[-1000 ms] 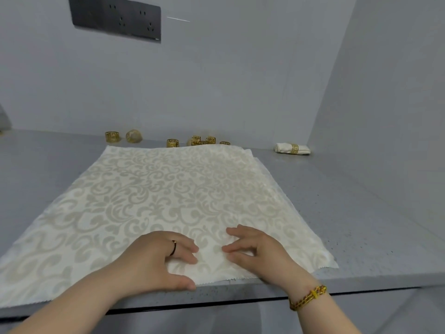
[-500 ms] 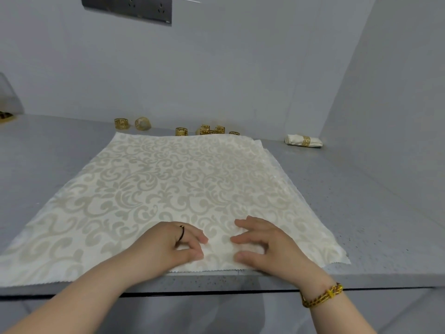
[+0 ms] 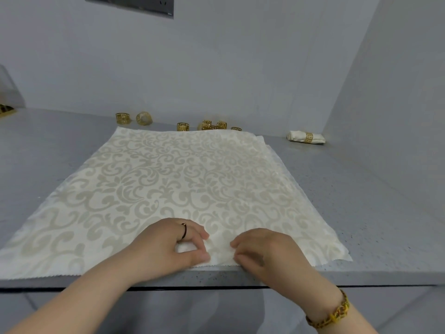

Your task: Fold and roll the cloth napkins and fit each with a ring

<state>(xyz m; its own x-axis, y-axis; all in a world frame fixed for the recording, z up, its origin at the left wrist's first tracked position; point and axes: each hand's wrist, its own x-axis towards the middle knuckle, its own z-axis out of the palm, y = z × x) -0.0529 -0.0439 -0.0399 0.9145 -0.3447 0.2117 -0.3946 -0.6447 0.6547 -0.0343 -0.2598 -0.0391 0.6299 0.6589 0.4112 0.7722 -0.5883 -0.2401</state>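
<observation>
A cream napkin (image 3: 173, 184) with a scroll pattern lies spread flat on the grey counter (image 3: 361, 201), on top of more napkins whose edges show at the right. My left hand (image 3: 166, 247) pinches the napkin's near edge between thumb and fingers. My right hand (image 3: 267, 251) grips the same edge just to the right, fingers curled on the cloth. Several gold rings (image 3: 209, 125) stand along the wall behind the napkin. A rolled napkin with a ring (image 3: 305, 137) lies at the back right.
Two more gold rings (image 3: 133, 118) sit at the back left. The counter's front edge (image 3: 216, 283) runs just under my hands. A wall closes the right side, and a dark socket panel (image 3: 134, 3) hangs on the back wall.
My fingers have curled in and both hands have slid back toward the counter's front edge, gathering the napkin's near edge. The camera has tilted down slightly.
</observation>
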